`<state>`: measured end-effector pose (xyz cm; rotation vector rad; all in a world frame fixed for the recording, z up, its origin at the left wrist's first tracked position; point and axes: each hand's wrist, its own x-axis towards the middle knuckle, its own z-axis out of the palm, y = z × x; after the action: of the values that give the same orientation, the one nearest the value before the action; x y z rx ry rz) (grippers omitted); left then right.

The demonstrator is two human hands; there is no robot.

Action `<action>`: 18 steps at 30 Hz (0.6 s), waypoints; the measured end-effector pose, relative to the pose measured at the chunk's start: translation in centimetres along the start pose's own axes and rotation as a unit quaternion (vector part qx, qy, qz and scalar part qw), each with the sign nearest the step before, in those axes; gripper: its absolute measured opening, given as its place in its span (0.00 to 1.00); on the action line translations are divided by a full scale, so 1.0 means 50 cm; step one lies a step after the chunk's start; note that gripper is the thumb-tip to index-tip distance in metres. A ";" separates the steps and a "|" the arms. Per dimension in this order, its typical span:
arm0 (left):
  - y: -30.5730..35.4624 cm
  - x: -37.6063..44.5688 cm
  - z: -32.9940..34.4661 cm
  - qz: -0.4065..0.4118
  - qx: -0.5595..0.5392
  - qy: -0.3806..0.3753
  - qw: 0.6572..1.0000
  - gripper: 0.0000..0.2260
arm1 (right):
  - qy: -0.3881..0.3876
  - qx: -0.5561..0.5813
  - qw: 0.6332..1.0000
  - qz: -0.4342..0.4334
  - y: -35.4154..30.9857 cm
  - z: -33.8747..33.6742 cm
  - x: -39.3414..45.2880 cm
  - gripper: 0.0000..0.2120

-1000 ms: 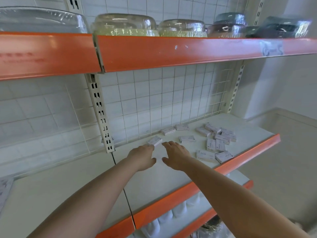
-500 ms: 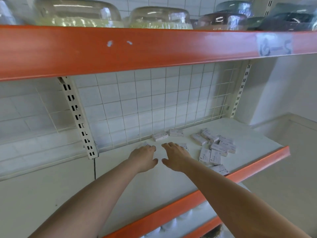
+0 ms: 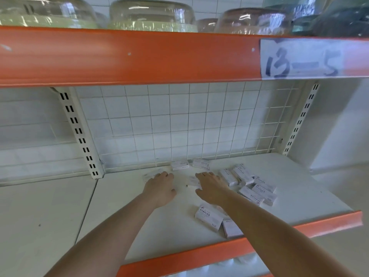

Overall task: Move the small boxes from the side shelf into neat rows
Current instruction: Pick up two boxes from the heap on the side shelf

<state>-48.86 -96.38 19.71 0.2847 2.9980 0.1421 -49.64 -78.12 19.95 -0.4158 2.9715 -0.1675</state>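
- A staple box (image 3: 208, 216) printed "STAPLES" lies nearest the shelf's orange front lip (image 3: 199, 256), with a second box (image 3: 231, 228) just beside it, partly covered by the right forearm.
- These small cardboard boxes are judged light, stiff and apt to slide on the smooth white shelf (image 3: 139, 226); a pinch across the long sides should serve best.
- The left hand (image 3: 161, 186) is laid palm down, fingers fairly straight, fingertips touching a blurred box (image 3: 149, 175); nothing is seen gripped.
- The right hand (image 3: 211, 188) is spread over another box (image 3: 193, 181); whether it is pinched underneath cannot be told.
- A loose heap (image 3: 255, 188) lies to the right; its count is unclear.
- Two boxes (image 3: 189, 164) sit against the wire grid (image 3: 179, 120).
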 end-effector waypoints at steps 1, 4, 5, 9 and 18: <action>-0.003 0.002 0.002 -0.010 0.000 0.004 1.000 0.19 | -0.001 -0.001 1.000 -0.004 0.006 0.002 0.003 0.22; -0.012 0.007 0.006 -0.033 0.005 0.014 0.999 0.20 | -0.004 0.003 1.000 -0.015 0.017 0.011 0.012 0.22; -0.015 0.010 0.007 -0.041 0.006 0.017 0.999 0.20 | -0.005 0.003 1.000 -0.020 0.019 0.014 0.016 0.22; -0.032 0.025 0.010 -0.078 0.016 0.039 0.996 0.20 | 0.002 0.007 1.000 -0.030 0.025 0.022 0.032 0.25; -0.065 0.047 0.028 -0.140 0.038 0.007 0.989 0.22 | 0.004 -0.013 1.000 -0.019 0.012 0.023 0.057 0.25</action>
<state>-51.53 -98.99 17.70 -0.1322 3.0218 0.0015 -52.36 -78.43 18.38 -0.4759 2.9780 -0.1347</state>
